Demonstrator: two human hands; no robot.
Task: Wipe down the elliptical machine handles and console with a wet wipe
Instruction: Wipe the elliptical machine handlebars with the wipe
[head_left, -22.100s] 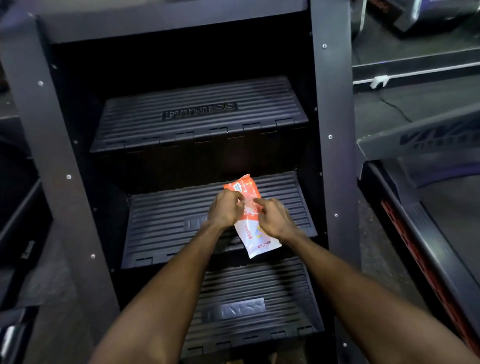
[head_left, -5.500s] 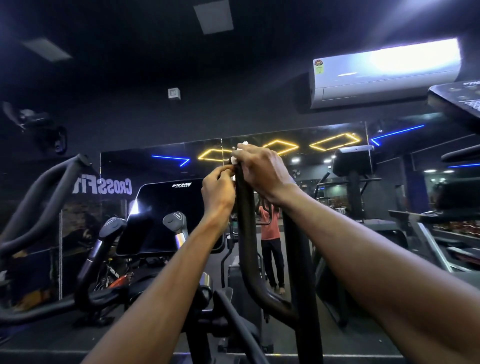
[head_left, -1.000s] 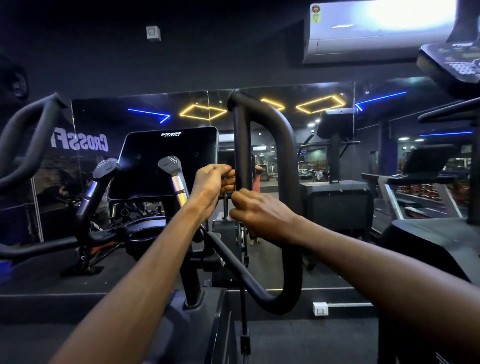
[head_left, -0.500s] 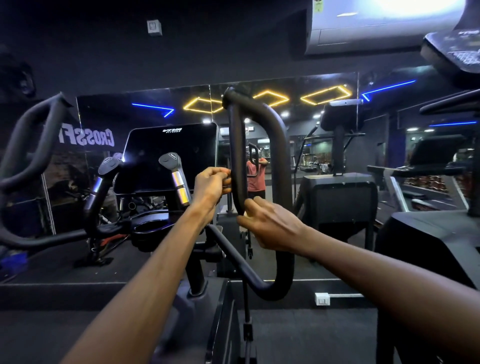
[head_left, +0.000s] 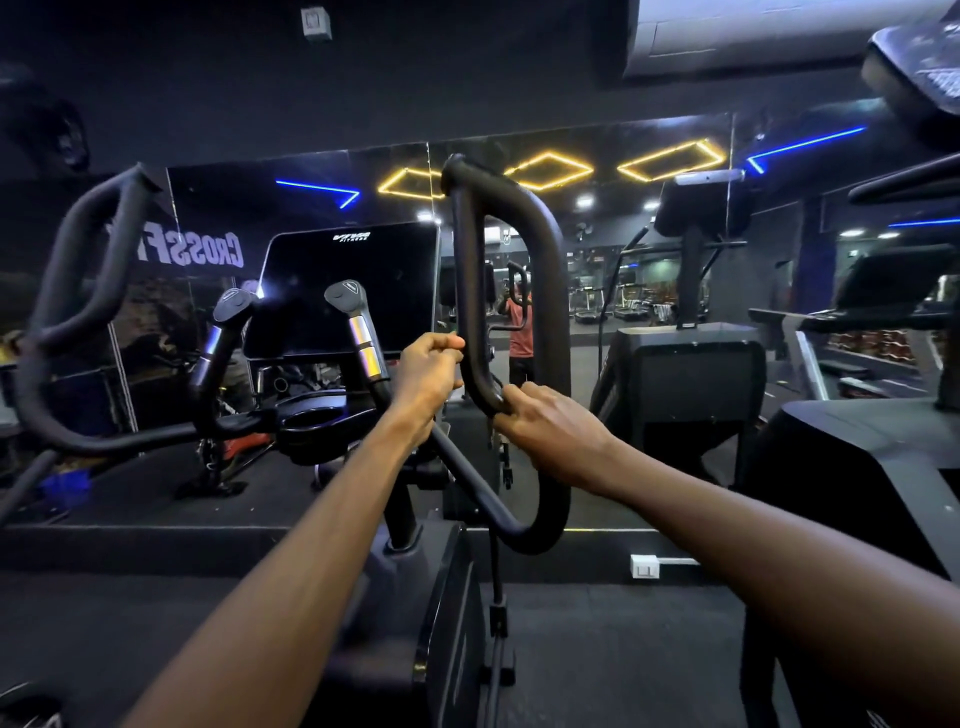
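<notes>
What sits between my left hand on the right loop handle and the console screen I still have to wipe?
Only the right pulse grip rises between the left hand and the console screen; nothing else visible blocks it.

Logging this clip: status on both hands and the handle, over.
Right hand grips the loop handle at its lower inner bend. Left hand curled beside the bar; contents unclear. Wipe not visible. Console untouched, nothing blocking.
</notes>
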